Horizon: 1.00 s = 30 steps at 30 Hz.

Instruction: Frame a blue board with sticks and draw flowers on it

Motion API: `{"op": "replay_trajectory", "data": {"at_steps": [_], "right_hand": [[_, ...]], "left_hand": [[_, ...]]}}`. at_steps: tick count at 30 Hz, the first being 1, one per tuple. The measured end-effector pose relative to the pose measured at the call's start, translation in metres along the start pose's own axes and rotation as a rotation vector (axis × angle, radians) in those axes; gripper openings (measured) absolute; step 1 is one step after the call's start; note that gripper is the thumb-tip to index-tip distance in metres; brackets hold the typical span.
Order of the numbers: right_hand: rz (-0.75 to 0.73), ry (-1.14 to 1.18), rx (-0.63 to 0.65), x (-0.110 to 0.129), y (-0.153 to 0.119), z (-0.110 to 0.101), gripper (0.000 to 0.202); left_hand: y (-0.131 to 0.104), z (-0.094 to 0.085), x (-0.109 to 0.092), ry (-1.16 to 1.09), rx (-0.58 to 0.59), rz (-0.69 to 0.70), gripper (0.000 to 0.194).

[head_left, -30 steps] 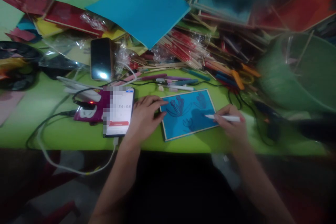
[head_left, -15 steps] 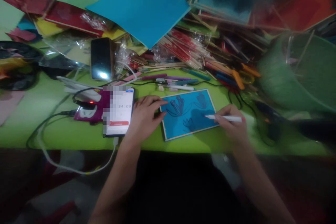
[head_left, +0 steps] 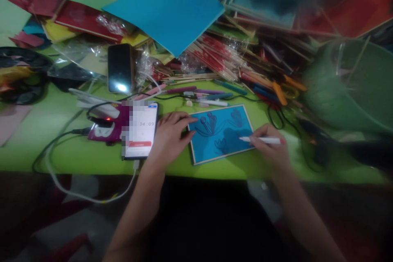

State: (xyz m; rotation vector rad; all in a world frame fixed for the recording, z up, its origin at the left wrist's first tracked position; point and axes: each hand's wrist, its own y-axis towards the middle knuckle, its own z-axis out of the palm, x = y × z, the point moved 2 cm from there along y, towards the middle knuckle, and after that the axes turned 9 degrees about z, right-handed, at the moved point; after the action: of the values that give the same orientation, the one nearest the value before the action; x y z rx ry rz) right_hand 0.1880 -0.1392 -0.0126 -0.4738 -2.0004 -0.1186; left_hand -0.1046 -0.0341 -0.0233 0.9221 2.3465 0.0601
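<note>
A blue panel (head_left: pixel 202 147) with a pale narrow border lies slightly tilted on the green tabletop, bearing dark line drawings of flowers. My left hand (head_left: pixel 173 135) rests open at its left edge, thumb and a fingertip on the blue surface. In my right hand (head_left: pixel 272 145), at the panel's right edge, is a white felt-tip pen (head_left: pixel 264 140) held in a pinch, its tip pointing left over the panel's right part. Whether the tip touches the surface I cannot tell. A shadow falls across the panel beneath the pen.
Left of my left hand lies a lit phone (head_left: pixel 143 131) with a cable, beside a purple-and-white power bank (head_left: pixel 112 131). Farther back are a dark phone (head_left: pixel 119 67), several pens (head_left: pixel 215 102), sticks (head_left: pixel 215 55), a blue sheet (head_left: pixel 172 12), orange-handled scissors (head_left: pixel 279 93) and a green basket (head_left: pixel 353 86).
The pen tip has shifted very slightly downward, and my right hand has tilted a little with it. My left hand and the panel stay in place.
</note>
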Motion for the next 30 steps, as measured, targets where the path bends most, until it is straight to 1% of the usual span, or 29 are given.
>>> {"op": "replay_trajectory", "data": {"at_steps": [2,5,9,20,26,28,30], "right_hand": [[-0.001,0.027,0.005,0.0016,-0.0001,-0.0001,0.013],[-0.001,0.07,-0.02,0.0026,0.0001,-0.0004,0.013],[0.002,0.061,-0.035,0.0019,0.0012,0.0003,0.014],[-0.007,0.01,0.005,-0.0033,0.0016,0.0008,0.015],[-0.005,-0.003,0.066,-0.0022,0.0021,0.0016,0.017],[-0.003,0.015,0.054,-0.0023,0.0027,0.0014,0.018],[-0.003,0.054,0.01,-0.0027,0.0033,0.0002,0.019]], "left_hand": [[0.0002,-0.0004,-0.0003,-0.002,0.004,-0.007,0.031],[0.0004,-0.0008,-0.0005,-0.003,0.011,-0.005,0.03],[0.0001,-0.0008,-0.0003,-0.007,0.003,-0.001,0.029],[0.0004,-0.0004,-0.0009,-0.01,0.007,-0.006,0.031],[0.0,-0.0002,0.0,-0.012,0.014,-0.012,0.03],[0.0,-0.0001,0.0002,-0.013,0.016,-0.012,0.03],[0.0001,-0.0001,0.0,-0.01,0.011,-0.011,0.03]]}}
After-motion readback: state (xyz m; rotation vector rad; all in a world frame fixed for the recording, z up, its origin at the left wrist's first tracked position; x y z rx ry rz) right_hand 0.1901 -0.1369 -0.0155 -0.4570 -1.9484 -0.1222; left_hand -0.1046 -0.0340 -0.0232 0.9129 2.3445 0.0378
